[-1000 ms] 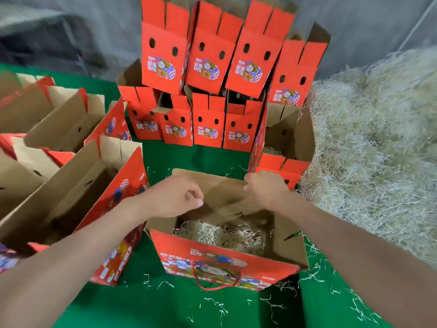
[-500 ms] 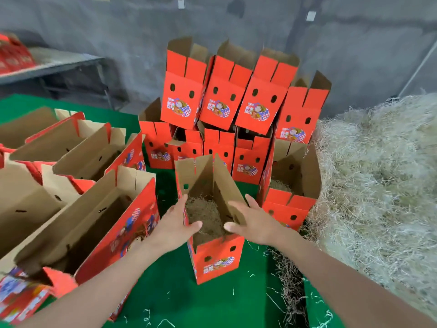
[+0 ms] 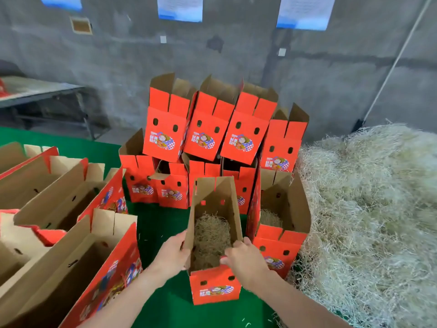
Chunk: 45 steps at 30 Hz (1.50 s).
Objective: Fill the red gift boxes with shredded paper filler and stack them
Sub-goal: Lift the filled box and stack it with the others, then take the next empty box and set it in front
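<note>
gripping an upright open-topped red cardboard gift box (image 3: 214,286), left hand (image 3: 173,253) clamped on its left wall, right hand (image 3: 246,259) fingers (image 3: 230,254) curled over its right rim, tan shredded paper filler (image 3: 211,235) inside between the fingers, stacked red boxes (image 3: 205,136) beyond the fingertips

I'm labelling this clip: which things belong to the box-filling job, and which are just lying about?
Job: held box, left hand, right hand, filler pile, stacked boxes, open boxes.
Lying about: metal table, wall notices.

Head camera faces forward-down (close) onto gift box (image 3: 214,288).
</note>
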Each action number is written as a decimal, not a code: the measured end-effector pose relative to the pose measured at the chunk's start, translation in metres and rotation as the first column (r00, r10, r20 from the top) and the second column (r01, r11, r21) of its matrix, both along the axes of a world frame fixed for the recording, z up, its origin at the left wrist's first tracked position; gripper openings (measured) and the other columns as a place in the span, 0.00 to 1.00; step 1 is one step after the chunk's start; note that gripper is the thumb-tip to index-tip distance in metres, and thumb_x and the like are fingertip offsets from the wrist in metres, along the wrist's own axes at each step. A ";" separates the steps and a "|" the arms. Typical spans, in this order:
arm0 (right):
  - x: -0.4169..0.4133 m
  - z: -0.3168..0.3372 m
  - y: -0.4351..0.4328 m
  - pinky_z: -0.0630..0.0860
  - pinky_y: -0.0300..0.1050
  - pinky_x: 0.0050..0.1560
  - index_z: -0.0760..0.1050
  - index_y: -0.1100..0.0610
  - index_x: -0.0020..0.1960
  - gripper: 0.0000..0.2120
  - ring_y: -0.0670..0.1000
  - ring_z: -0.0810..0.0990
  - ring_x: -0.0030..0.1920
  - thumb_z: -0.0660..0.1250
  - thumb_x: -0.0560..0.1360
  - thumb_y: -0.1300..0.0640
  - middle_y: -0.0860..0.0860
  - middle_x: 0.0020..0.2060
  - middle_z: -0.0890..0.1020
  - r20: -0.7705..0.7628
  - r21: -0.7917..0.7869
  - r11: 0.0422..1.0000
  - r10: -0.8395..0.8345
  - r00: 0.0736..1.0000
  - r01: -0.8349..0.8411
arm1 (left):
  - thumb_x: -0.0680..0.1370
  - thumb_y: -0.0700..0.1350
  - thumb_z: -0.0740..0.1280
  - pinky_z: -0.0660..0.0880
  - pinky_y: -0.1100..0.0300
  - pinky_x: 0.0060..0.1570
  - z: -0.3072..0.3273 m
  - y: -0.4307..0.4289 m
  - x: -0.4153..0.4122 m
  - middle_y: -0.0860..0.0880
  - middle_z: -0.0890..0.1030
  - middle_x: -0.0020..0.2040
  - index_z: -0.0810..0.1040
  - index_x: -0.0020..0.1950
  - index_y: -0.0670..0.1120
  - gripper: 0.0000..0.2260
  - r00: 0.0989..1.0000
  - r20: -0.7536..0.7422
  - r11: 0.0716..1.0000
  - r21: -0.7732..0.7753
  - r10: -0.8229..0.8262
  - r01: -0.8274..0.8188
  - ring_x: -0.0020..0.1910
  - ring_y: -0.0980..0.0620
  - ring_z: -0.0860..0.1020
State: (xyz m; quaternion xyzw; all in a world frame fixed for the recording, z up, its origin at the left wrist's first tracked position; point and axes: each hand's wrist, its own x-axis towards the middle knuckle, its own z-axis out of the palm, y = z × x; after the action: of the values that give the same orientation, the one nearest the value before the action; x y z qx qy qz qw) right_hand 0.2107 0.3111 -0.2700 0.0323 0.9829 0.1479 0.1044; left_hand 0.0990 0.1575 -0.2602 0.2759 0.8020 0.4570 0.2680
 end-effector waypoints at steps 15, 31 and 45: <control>-0.049 0.005 0.064 0.56 0.54 0.69 0.76 0.56 0.55 0.11 0.57 0.71 0.61 0.59 0.76 0.58 0.56 0.55 0.78 -0.164 -0.139 0.926 -0.371 0.914 0.350 | 0.79 0.33 0.56 0.70 0.65 0.36 -0.022 0.124 -0.053 0.42 0.69 0.69 0.52 0.76 0.54 0.29 0.978 -0.168 0.987 -0.117 -0.124 0.105 0.45 0.49 0.77; -0.113 0.038 -0.036 0.50 0.54 0.72 0.62 0.53 0.70 0.26 0.54 0.57 0.72 0.62 0.73 0.58 0.52 0.71 0.63 -0.421 -0.414 0.910 -0.196 0.886 0.004 | 0.77 0.42 0.66 0.68 0.78 0.48 0.048 -0.074 -0.063 0.55 0.80 0.50 0.79 0.58 0.46 0.10 0.851 -0.269 0.888 0.227 0.451 -0.399 0.50 0.60 0.76; -0.127 0.049 -0.173 0.64 0.44 0.35 0.79 0.58 0.46 0.10 0.58 0.79 0.45 0.61 0.70 0.68 0.56 0.41 0.81 -0.029 -0.056 0.896 0.439 0.898 -0.440 | 0.74 0.41 0.70 0.72 0.54 0.60 0.035 -0.228 -0.081 0.47 0.80 0.57 0.77 0.61 0.44 0.16 0.740 -0.431 0.831 0.044 0.516 -0.554 0.57 0.50 0.77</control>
State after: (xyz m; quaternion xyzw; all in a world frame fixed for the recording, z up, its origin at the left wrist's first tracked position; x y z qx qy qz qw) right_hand 0.0840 0.1386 -0.2210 -0.1926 0.9697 0.1373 0.0615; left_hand 0.0180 -0.0709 -0.2253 0.1148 0.9048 0.4077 -0.0444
